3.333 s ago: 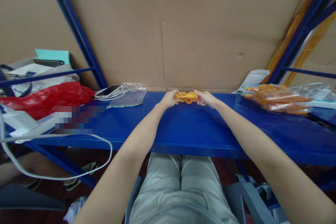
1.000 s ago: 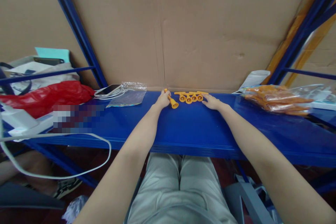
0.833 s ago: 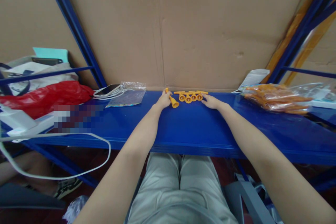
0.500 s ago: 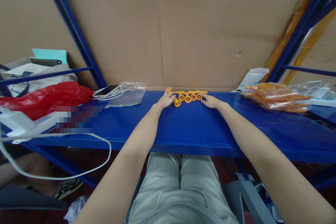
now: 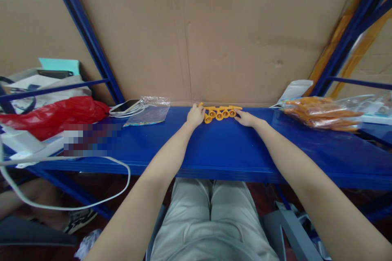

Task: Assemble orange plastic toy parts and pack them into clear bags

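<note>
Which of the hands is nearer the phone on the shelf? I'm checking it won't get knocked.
Left. The left hand lies to the right of the phone; the right hand is farther right, beyond the orange pieces.

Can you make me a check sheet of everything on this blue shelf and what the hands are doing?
Surface: blue metal shelf, cardboard sheet standing behind it.
Job's things: orange plastic pieces lying side by side in a row at the back edge.
Clutter: clear bag of orange pieces at right; white pouch behind it; small clear bag, phone and red bag at left.
Hands: left hand touches the row's left end; right hand touches its right end; neither lifts a piece.
Cables: white cable loops below the shelf edge; another lies by the phone.
Surroundings: blue rack posts; another person's shoe on the floor.
</note>
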Demonstrator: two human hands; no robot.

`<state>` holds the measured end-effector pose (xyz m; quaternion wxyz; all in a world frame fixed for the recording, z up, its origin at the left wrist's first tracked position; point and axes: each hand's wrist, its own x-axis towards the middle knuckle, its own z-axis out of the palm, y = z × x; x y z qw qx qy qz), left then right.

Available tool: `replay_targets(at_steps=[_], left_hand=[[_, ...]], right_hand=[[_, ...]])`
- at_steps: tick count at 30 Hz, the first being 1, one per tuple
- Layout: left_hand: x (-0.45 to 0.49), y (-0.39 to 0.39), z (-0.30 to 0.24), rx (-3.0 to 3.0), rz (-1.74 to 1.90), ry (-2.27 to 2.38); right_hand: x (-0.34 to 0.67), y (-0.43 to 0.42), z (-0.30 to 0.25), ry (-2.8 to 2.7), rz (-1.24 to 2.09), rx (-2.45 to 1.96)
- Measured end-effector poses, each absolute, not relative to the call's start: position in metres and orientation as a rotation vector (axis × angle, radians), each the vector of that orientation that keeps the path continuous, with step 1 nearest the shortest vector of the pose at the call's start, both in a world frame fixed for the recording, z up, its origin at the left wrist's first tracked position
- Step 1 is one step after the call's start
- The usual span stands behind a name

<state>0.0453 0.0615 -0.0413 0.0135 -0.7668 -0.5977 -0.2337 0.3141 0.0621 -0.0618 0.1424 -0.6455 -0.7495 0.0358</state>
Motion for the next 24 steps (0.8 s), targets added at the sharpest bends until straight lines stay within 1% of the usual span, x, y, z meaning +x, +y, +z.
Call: replay_targets(at_steps=[3,5,10,14,19,24], left_hand=[[0.05,0.059,-0.04,-2.506,-0.531,-1.846],[0.05,0.06,-0.04,-2.633,-0.471,-1.77],[0.042,0.06,-0.039,-2.83,-0.539,-1.62],[0.037,0.06,-0.036,-2.713,-0.612,-1.684],[0.036,0.065,-0.037,-2.544,-0.611,-1.794],[0.04,0.065,-0.041,-2.633,-0.602,-1.741]], right_hand=[[0.313,0.06,-0.06,-2.165,0.102,-1.87],[0.312,0.059,-0.059,-2.158,0.101,-1.874],[0.312,0.059,-0.058,-2.146,0.091,-1.869],[0.313,0.06,-0.059,-2.156,0.088,-1.858],[0.314,0.062,-0.061,-2.159,0.092,-1.84],[0.312,0.065,-0.063,-2.188,0.04,-1.737]])
